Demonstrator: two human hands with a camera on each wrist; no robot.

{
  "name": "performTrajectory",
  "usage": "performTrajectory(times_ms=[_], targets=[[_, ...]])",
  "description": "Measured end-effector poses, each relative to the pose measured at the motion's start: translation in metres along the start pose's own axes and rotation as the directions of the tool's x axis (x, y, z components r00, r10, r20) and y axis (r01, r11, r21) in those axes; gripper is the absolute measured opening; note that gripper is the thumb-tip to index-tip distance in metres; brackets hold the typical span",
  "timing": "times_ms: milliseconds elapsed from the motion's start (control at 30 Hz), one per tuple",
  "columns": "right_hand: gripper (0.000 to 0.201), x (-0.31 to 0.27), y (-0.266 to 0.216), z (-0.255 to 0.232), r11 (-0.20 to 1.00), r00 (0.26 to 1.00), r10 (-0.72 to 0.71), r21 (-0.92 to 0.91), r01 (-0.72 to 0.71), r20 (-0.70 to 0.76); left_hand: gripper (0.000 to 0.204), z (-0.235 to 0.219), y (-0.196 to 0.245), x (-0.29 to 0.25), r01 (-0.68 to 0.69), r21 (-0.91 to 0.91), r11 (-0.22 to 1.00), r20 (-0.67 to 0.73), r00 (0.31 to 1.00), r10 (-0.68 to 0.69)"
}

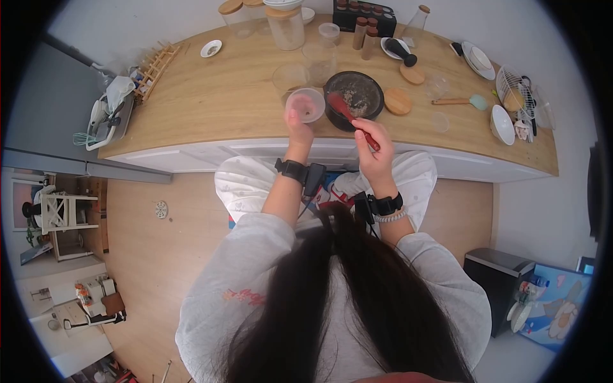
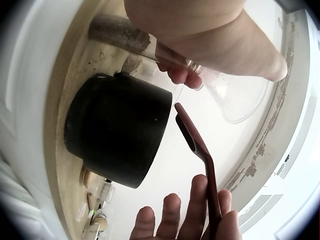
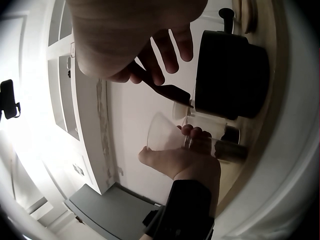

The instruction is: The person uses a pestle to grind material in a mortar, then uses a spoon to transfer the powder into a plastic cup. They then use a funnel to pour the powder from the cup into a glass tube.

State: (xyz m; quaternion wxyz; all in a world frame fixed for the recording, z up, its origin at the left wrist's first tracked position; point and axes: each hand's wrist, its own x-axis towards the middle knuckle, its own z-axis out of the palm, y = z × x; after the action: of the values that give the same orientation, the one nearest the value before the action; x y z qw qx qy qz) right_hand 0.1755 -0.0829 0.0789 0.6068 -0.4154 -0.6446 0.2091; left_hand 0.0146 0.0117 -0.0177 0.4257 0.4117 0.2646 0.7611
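My left hand (image 1: 299, 132) grips the neck of an upright clear tube bottle (image 2: 112, 32) together with a clear funnel (image 1: 313, 102) whose wide mouth faces up. Brown ground contents show in the bottle's lower part. Close on the right stands a black mortar (image 2: 117, 125) with speckled, coarse brown grounds (image 1: 363, 97) inside. My right hand (image 1: 375, 152) holds a dark red spatula (image 1: 345, 112) by its handle. The spatula's blade lies over the mortar's left side, close to the rim.
Beside the mortar are wooden lids (image 1: 398, 101); a black pestle (image 1: 397, 48) rests on a white dish behind. Clear containers (image 1: 319, 57), spice tubes (image 1: 369, 43) and a glass bottle (image 1: 416, 24) stand farther back. A pale-headed spatula (image 1: 456, 101) and white bowl (image 1: 502, 125) are right.
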Motion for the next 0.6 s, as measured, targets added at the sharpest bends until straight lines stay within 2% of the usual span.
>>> performTrajectory(times_ms=[33,133,233,433,533,600], targets=[[0.014,0.0,0.0,0.0,1.0,1.0,-0.01,-0.003,0.01,0.022,0.06,-0.001,-0.001,0.0,0.002,0.005,1.0,0.002,1.0,-0.002],[0.014,-0.002,0.003,0.0,0.999,0.999,0.039,0.014,-0.039,-0.02,0.06,-0.001,-0.002,0.0,0.001,0.004,1.0,0.0,1.0,-0.001],[0.015,-0.001,0.006,0.001,0.999,0.998,0.03,0.029,-0.028,-0.062,0.058,0.0,0.001,-0.002,0.022,-0.027,0.999,0.014,1.0,-0.022],[0.018,0.005,-0.001,0.006,0.998,0.998,0.065,-0.003,-0.065,-0.023,0.06,0.001,-0.001,0.001,-0.003,0.005,1.0,-0.008,1.0,0.003],[0.018,0.007,0.003,0.011,0.999,0.999,0.039,-0.029,-0.039,-0.009,0.06,-0.003,-0.004,0.001,-0.012,0.037,0.999,0.003,1.0,0.011],[0.018,0.006,0.003,0.012,0.996,0.996,0.087,-0.022,-0.087,0.0,0.06,-0.003,-0.003,0.001,-0.013,0.052,0.999,0.007,1.0,0.013]])
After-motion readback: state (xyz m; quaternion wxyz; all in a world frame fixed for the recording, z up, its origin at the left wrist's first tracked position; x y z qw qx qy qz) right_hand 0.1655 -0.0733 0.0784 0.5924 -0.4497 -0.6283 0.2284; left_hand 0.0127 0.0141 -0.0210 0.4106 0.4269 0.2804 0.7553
